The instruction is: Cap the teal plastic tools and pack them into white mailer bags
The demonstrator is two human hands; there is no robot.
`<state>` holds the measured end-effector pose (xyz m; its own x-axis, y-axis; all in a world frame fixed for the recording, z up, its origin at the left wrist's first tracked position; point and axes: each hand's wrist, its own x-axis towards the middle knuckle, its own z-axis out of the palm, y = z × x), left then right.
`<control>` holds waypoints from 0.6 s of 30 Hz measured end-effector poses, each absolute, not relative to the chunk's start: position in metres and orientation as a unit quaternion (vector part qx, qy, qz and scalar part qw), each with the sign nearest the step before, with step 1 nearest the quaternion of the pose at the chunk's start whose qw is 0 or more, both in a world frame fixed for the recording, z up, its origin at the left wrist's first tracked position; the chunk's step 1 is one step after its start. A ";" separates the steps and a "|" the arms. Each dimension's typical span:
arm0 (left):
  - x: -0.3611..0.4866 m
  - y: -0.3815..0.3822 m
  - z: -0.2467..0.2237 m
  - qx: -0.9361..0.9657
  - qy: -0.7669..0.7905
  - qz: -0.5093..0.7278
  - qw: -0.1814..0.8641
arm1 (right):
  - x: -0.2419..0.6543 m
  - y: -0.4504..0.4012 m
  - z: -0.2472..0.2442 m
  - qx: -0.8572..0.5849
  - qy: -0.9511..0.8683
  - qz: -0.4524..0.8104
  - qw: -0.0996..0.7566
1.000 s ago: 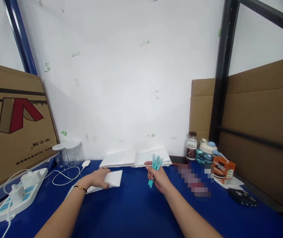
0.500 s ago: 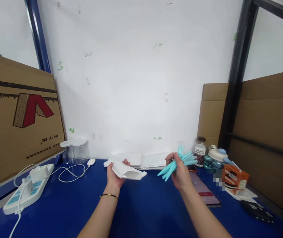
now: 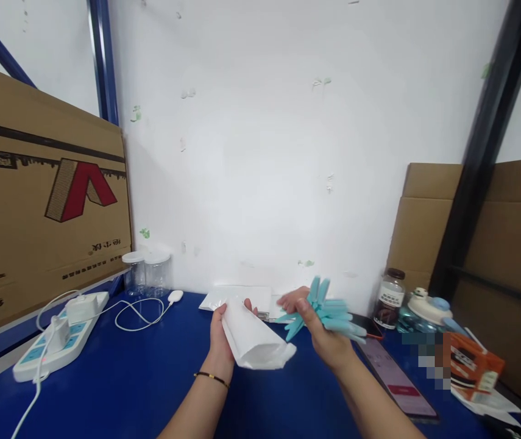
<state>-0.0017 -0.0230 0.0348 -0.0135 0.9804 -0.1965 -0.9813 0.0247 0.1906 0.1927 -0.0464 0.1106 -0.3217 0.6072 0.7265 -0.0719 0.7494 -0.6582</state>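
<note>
My left hand [image 3: 222,339] is closed around a white mailer bag [image 3: 256,334], thumb on its near side and fingertips showing behind its upper edge. The bag tilts down to the right, and its mouth gapes toward my right hand. A bunch of slim light blue plastic strips [image 3: 333,310], fanned out at different angles and a little blurred, is in the grip of my right hand [image 3: 328,341]. That hand is to the right of the bag's mouth, apart from it. Behind both hands, flat white bags [image 3: 242,296] lie against the wall.
On the left are a power strip [image 3: 66,335] with a white cable and two clear jars [image 3: 157,271]. To the right stand a brown-lidded jar [image 3: 390,299], a teal bottle [image 3: 425,314] and an orange box [image 3: 473,366]. A phone [image 3: 395,378] lies beside my right forearm.
The white bag has come lower and nearer, its mouth turned more toward me. My right hand has dropped slightly with the blue strips still in it. The camera view has shifted left.
</note>
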 end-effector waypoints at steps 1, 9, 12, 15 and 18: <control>-0.004 -0.022 0.034 0.001 0.137 0.702 0.699 | 0.194 -0.045 0.110 -0.185 -0.760 0.322 0.533; -0.019 -0.019 0.030 0.014 0.113 0.739 0.663 | 0.185 -0.050 0.099 -0.163 -0.920 0.055 0.352; -0.008 -0.025 0.034 0.060 0.107 0.729 0.674 | 0.170 -0.047 0.085 -0.190 -0.904 -0.089 0.372; 0.003 -0.032 0.038 0.093 0.093 0.686 0.716 | 0.162 -0.042 0.075 -0.222 -0.895 -0.136 0.363; 0.007 -0.034 0.043 0.069 0.109 0.665 0.736 | 0.165 -0.041 0.073 -0.208 -0.913 -0.085 0.340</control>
